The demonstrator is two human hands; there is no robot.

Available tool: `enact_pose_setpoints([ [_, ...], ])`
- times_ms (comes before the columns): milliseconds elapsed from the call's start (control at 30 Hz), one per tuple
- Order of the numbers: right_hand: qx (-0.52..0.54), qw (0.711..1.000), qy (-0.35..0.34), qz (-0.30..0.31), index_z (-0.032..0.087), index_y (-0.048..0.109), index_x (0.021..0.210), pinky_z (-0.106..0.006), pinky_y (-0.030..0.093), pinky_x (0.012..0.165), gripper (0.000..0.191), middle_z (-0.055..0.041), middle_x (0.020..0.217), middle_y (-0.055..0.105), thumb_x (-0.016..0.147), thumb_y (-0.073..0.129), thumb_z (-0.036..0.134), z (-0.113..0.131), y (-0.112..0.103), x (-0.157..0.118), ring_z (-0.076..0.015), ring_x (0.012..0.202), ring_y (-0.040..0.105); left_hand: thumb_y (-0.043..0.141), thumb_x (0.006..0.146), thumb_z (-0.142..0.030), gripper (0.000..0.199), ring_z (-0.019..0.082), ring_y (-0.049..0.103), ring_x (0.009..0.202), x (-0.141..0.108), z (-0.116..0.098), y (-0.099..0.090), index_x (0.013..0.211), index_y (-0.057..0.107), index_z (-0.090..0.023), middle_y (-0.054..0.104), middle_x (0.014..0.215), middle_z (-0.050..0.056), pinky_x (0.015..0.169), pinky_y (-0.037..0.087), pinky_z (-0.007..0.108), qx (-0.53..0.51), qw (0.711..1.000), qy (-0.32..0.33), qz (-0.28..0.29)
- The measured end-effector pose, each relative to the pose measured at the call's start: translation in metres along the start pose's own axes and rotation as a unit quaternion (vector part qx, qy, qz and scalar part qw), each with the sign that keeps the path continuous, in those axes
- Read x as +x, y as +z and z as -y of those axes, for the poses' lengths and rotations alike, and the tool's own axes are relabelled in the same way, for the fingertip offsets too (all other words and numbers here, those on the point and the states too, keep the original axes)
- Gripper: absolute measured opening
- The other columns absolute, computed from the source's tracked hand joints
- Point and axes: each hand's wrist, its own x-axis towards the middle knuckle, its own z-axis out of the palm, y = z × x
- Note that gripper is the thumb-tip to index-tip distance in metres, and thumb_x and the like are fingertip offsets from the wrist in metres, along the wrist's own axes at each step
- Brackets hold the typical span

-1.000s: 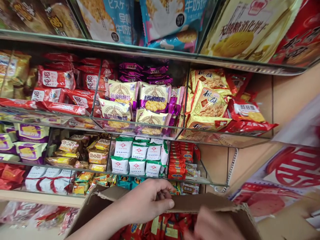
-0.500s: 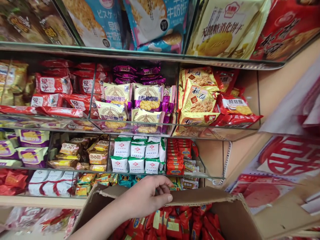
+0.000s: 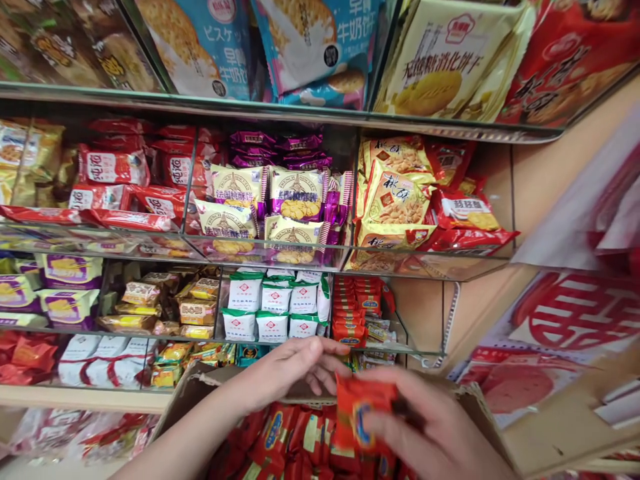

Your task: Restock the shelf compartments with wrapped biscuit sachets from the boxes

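My right hand point(image 3: 425, 413) is closed on a small red snack packet point(image 3: 354, 410) with a blue and gold label, held above an open cardboard carton point(image 3: 187, 393). The hand is slightly blurred. My left hand point(image 3: 303, 367) is beside the packet's upper left edge, its fingers loosely bent and apart with nothing in them; whether a fingertip touches the packet is unclear. Inside the carton lie many similar red packets point(image 3: 275, 433). Beyond the hands, a shelf compartment holds a stack of matching red packets point(image 3: 350, 313).
White-and-green packets point(image 3: 275, 300) fill the compartment left of the red stack. A clear shelf lip point(image 3: 270, 250) runs above, with cream-and-purple biscuits point(image 3: 297, 193) behind it. Printed red-and-white plastic bags point(image 3: 565, 313) hang at the right.
My right hand has come into view from the lower right, holding a red packet. My left hand has stayed over the carton's far side, its fingers now more extended.
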Motion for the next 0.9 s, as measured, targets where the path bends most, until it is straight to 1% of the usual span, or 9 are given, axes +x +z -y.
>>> enact_pose_setpoints([
  [67, 0.081, 0.996, -0.001, -0.034, 0.025, 0.057, 0.101, -0.027, 0.047, 0.069, 0.029, -0.0015, 0.093, 0.062, 0.075, 0.052, 0.038, 0.001, -0.005, 0.022, -0.0176, 0.082, 0.058, 0.053, 0.073, -0.045, 0.047, 0.018, 0.056, 0.084, -0.001, -0.001, 0.001, 0.11, 0.05, -0.017, 0.06, 0.096, 0.009, 0.071, 0.042, 0.028, -0.014, 1.0, 0.012, 0.016],
  [133, 0.121, 0.99, 0.004, -0.068, 0.021, 0.059, 0.096, -0.026, 0.046, 0.067, 0.028, -0.0016, 0.086, 0.063, 0.075, 0.051, 0.039, -0.007, -0.001, 0.04, -0.0163, 0.077, 0.058, 0.064, 0.068, -0.033, 0.048, 0.015, 0.058, 0.078, 0.0, -0.001, 0.003, 0.111, 0.048, -0.019, 0.061, 0.085, 0.005, 0.065, 0.043, 0.024, -0.018, 1.0, 0.001, 0.012],
  [233, 0.172, 0.979, 0.013, -0.109, 0.02, 0.059, 0.095, -0.025, 0.044, 0.068, 0.028, -0.0009, 0.082, 0.062, 0.077, 0.048, 0.04, -0.024, 0.01, 0.055, -0.015, 0.076, 0.056, 0.063, 0.069, -0.029, 0.049, 0.011, 0.057, 0.061, 0.004, 0.001, 0.005, 0.113, 0.044, -0.021, 0.057, 0.069, -0.001, 0.054, 0.041, 0.02, -0.017, 0.999, -0.033, -0.035],
  [300, 0.236, 0.965, 0.025, -0.111, 0.02, 0.058, 0.097, -0.026, 0.043, 0.069, 0.029, -0.0015, 0.084, 0.062, 0.08, 0.046, 0.04, -0.033, 0.017, 0.056, -0.0151, 0.077, 0.055, 0.062, 0.07, -0.028, 0.049, 0.01, 0.057, 0.06, 0.006, 0.003, 0.005, 0.114, 0.042, -0.02, 0.056, 0.067, -0.002, 0.055, 0.041, 0.021, -0.011, 0.997, -0.041, -0.057],
  [400, 0.318, 0.941, 0.041, -0.104, 0.017, 0.058, 0.096, -0.027, 0.042, 0.067, 0.031, -0.0028, 0.081, 0.062, 0.082, 0.042, 0.04, -0.039, 0.02, 0.054, -0.0151, 0.073, 0.055, 0.062, 0.07, -0.028, 0.048, 0.011, 0.056, 0.062, 0.007, 0.006, 0.006, 0.114, 0.043, -0.02, 0.057, 0.068, -0.001, 0.057, 0.041, 0.022, 0.0, 0.998, -0.038, -0.058],
  [500, 0.342, 0.931, 0.043, -0.12, 0.016, 0.058, 0.091, -0.027, 0.041, 0.066, 0.029, -0.0025, 0.079, 0.061, 0.081, 0.043, 0.039, -0.042, 0.02, 0.052, -0.0144, 0.071, 0.054, 0.06, 0.072, -0.028, 0.047, 0.01, 0.054, 0.061, 0.006, 0.007, 0.007, 0.114, 0.042, -0.02, 0.056, 0.069, -0.001, 0.056, 0.04, 0.022, 0.01, 0.998, -0.03, -0.05],
  [667, 0.261, 0.96, 0.023, -0.104, 0.017, 0.057, 0.083, -0.024, 0.042, 0.062, 0.02, 0.0001, 0.072, 0.06, 0.077, 0.051, 0.035, -0.042, 0.015, 0.048, -0.0123, 0.067, 0.053, 0.057, 0.073, -0.028, 0.039, 0.009, 0.049, 0.063, 0.006, 0.008, 0.009, 0.11, 0.046, -0.02, 0.055, 0.071, -0.002, 0.058, 0.038, 0.021, 0.049, 0.996, -0.007, -0.074],
  [800, 0.096, 0.994, 0.005, -0.055, 0.019, 0.055, 0.097, -0.028, 0.044, 0.075, 0.027, -0.0037, 0.092, 0.061, 0.073, 0.055, 0.03, -0.035, 0.004, 0.042, -0.016, 0.084, 0.055, 0.054, 0.075, -0.027, 0.032, 0.012, 0.05, 0.077, 0.007, 0.008, 0.009, 0.106, 0.051, -0.02, 0.057, 0.087, 0.0, 0.07, 0.039, 0.023, 0.092, 0.994, 0.018, -0.052],
  [900, -0.043, 0.997, -0.006, -0.058, 0.02, 0.048, 0.112, -0.03, 0.043, 0.078, 0.038, -0.0054, 0.104, 0.058, 0.076, 0.05, 0.031, -0.032, -0.019, 0.04, -0.0173, 0.089, 0.055, 0.053, 0.075, -0.028, 0.036, 0.01, 0.048, 0.071, 0.009, 0.011, 0.007, 0.11, 0.048, -0.021, 0.055, 0.083, -0.001, 0.066, 0.039, 0.022, 0.135, 0.988, 0.015, -0.072],
])
